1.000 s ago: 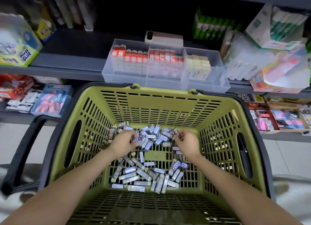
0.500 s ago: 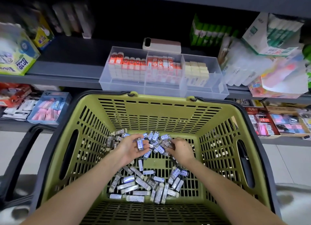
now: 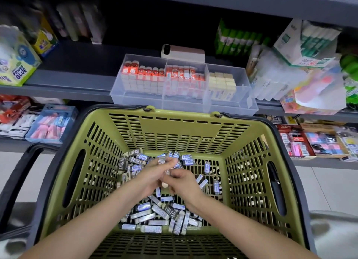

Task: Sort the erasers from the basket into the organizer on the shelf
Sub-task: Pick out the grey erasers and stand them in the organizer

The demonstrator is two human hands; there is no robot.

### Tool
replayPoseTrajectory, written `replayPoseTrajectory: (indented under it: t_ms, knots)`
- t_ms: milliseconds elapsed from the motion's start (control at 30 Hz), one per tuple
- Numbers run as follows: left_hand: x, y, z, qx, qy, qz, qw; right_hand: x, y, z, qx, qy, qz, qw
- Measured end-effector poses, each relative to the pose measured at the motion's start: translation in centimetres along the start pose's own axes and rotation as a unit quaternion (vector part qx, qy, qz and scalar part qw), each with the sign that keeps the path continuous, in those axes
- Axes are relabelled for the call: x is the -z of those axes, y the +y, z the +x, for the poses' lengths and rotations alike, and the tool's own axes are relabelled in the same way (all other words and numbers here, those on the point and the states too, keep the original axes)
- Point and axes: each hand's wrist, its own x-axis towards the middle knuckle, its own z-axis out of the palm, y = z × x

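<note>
erasers (image 3: 155,214) in basket (image 3: 174,127), organizer (image 3: 249,105) on shelf (image 3: 73,78) behind

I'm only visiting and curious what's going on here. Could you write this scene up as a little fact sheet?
place: shop shelf, green basket in front of it
basket contents: loose grey-sleeved erasers on its floor
left hand: holds a few erasers above the pile
right hand: fingers curled against the left; its grip is hidden
organizer: clear, three compartments holding orange, red-white and cream stock
behind organizer: phone
</note>
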Motion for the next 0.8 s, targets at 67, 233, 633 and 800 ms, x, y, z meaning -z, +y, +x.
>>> replayPoseTrajectory:
  t_ms: [67, 233, 633, 800]
  knots:
    - [-0.2, 0.1, 0.3, -0.018, 0.042, -0.037, 0.998, 1.0, -0.7, -0.3, -0.026, -0.043, 0.02, 0.999]
    - [1.1, 0.7, -0.1, 0.075, 0.051, -0.113, 0.989, 3.9, -1.5, 0.5, -0.065, -0.024, 0.05, 0.996]
    - [4.7, 4.0, -3.1, 0.124, -0.032, -0.191, 0.973, 1.5, 5.4, 0.4, 0.108, -0.092, -0.708, 0.692]
    - [4.3, 3.5, -5.0, 0.131, -0.021, -0.154, 0.979, 1.9, 4.7, 0.6, 0.092, -0.093, -0.652, 0.747]
